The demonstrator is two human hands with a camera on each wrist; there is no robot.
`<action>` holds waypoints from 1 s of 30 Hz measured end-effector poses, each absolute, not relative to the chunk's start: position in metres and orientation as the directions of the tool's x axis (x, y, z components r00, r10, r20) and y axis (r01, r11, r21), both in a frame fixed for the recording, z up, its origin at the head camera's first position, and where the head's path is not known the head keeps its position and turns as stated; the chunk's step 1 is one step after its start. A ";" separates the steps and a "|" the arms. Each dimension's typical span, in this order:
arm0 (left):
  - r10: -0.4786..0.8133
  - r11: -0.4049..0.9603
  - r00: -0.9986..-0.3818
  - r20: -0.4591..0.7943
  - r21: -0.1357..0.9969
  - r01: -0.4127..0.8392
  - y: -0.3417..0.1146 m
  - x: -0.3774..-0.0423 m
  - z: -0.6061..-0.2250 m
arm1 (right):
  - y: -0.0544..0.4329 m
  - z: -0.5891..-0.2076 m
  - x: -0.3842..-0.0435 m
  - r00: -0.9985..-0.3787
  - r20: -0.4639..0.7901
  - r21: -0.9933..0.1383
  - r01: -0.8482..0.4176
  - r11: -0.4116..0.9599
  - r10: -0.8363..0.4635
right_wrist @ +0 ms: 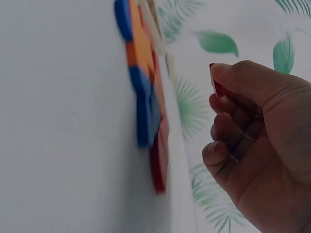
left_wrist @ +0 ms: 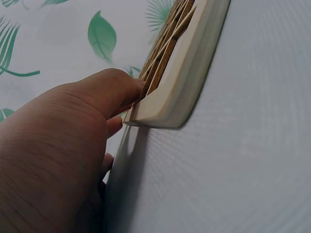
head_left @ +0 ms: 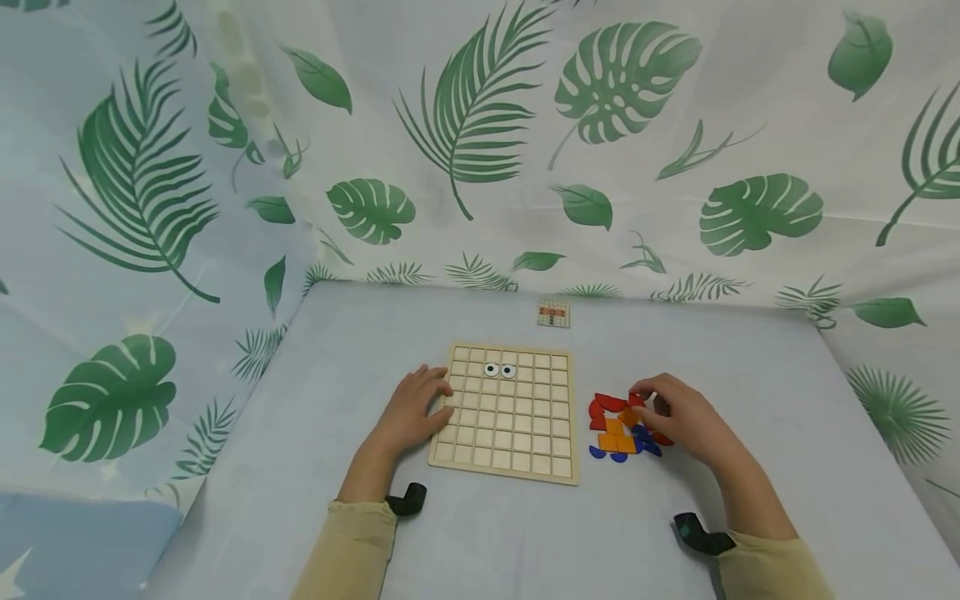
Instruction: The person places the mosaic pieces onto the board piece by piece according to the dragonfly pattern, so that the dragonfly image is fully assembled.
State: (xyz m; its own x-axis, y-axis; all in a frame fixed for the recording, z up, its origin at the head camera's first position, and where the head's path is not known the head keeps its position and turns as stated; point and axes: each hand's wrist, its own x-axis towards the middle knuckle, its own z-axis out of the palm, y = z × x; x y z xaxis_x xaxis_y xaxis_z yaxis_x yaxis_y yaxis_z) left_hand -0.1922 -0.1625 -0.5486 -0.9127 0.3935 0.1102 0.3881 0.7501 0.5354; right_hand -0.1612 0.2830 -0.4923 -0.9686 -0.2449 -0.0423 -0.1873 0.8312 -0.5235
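A square wooden grid board (head_left: 504, 414) lies in front of me, with two round eye pieces (head_left: 499, 370) in its upper cells. My left hand (head_left: 412, 410) rests on the board's left edge; in the left wrist view its thumb (left_wrist: 119, 90) presses on the rim. At the right, my right hand (head_left: 684, 417) is over a cluster of flat coloured pieces. Between thumb and forefinger it pinches a small red piece (right_wrist: 217, 81), seen edge-on in the right wrist view. Orange squares (head_left: 617, 442), blue pieces (head_left: 618, 457) and red pieces (head_left: 611, 403) lie below it.
A small pattern card (head_left: 553, 314) with a gridded picture lies behind the board. White cloth (head_left: 480, 533) covers the table, and a leaf-printed curtain (head_left: 510, 225) hangs at the back and sides. Each wrist wears a black camera mount (head_left: 407, 499).
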 end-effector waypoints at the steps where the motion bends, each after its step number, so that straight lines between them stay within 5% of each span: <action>1: 0.392 0.750 -0.913 0.112 0.535 0.388 -0.162 -0.192 -0.549 | 0.278 -0.491 -0.163 -0.968 -0.046 -0.528 -0.186 0.829 -0.246; 30: 0.387 0.759 -0.916 0.111 0.525 0.384 -0.163 -0.192 -0.549 | 0.152 -0.492 -0.220 -0.894 -0.032 -0.645 -0.323 0.693 -0.447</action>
State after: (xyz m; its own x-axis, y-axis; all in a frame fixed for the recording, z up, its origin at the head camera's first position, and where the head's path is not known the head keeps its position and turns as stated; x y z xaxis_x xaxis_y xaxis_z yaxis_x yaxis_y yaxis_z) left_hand -0.1921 -0.1631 -0.5486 -0.9156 0.3867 0.1106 0.3841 0.7592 0.5255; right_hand -0.2204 0.1516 -0.4918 -0.8942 -0.4466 -0.0324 -0.3227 0.6930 -0.6447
